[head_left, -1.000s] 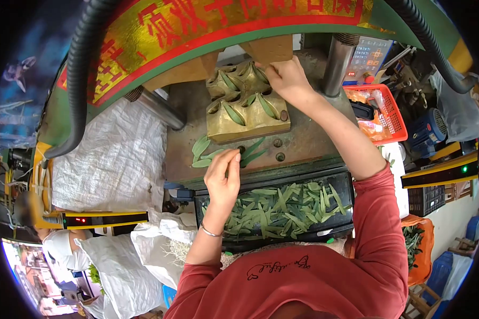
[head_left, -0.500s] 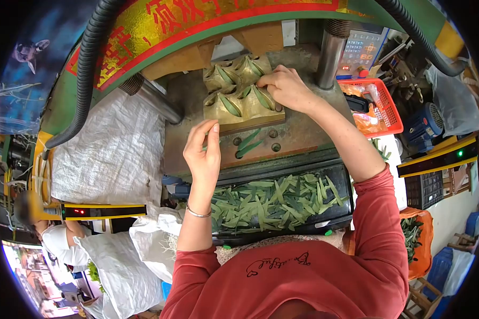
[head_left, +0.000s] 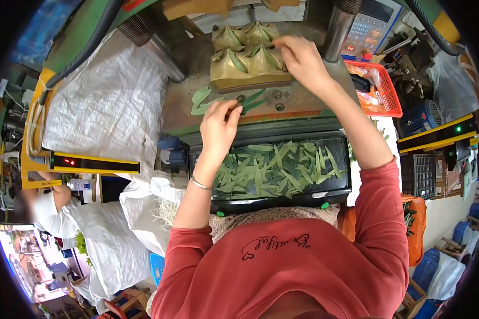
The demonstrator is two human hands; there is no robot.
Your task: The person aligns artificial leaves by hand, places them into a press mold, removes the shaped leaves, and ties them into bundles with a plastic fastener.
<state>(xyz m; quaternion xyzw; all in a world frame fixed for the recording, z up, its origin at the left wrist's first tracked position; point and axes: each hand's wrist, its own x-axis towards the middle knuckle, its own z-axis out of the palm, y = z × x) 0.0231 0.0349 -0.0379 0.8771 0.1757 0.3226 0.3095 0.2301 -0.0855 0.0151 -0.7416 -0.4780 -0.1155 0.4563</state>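
Brown metal table (head_left: 318, 101) sits under the gold block (head_left: 250, 81). Green leaves (head_left: 254, 100) lie in front of the block, by the left hand (head_left: 218, 127); more leaves (head_left: 238, 62) sit in its dips, beside the right hand (head_left: 305, 61). Bare table shows right of the block. Left fingers bend close together; right fingers curl at the block's right edge. I can't tell if they pinch anything.

Reads "Beautiful" in black script (head_left: 277, 244), with heart outline (head_left: 248, 257), on red shirt (head_left: 298, 271) | glows in red lit characters, too small to read, on control panel (head_left: 368, 26) and yellow-edged bar (head_left: 96, 163)
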